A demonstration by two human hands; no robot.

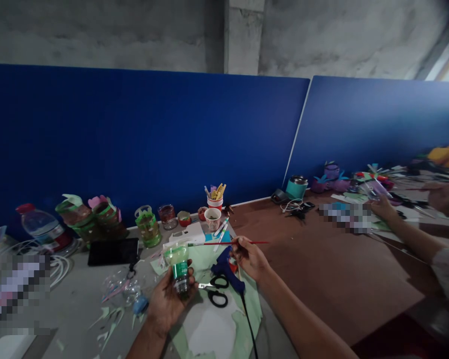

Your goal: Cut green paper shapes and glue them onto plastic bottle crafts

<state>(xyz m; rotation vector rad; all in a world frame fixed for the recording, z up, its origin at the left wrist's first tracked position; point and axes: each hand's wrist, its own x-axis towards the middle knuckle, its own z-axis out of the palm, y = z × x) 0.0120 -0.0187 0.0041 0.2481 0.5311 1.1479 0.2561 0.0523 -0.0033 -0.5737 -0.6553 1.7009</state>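
In my left hand (171, 299) is a cut-off plastic bottle (180, 268), its upper part tinted green and a dark green label round its middle. My fingers wrap its sides. Between the closed fingers of my right hand (250, 259) lies a paintbrush (217, 244) with a thin red handle. Its tip points left, at or just by the bottle's rim; contact cannot be made out. Below the right hand rests a blue hot glue gun (230, 269) with a black cord. Black-handled scissors (217, 290) lie between the bottle and the glue gun, on pale green paper (252, 304).
Painted bottle cups (148, 229), a dark tablet (112, 251) and a plastic bottle (45, 228) stand or lie to the left. Behind are paper cups (212, 219) and markers (221, 228). Plastic scraps (123, 289) litter the left. A co-worker's arm (411, 229) reaches in at right.
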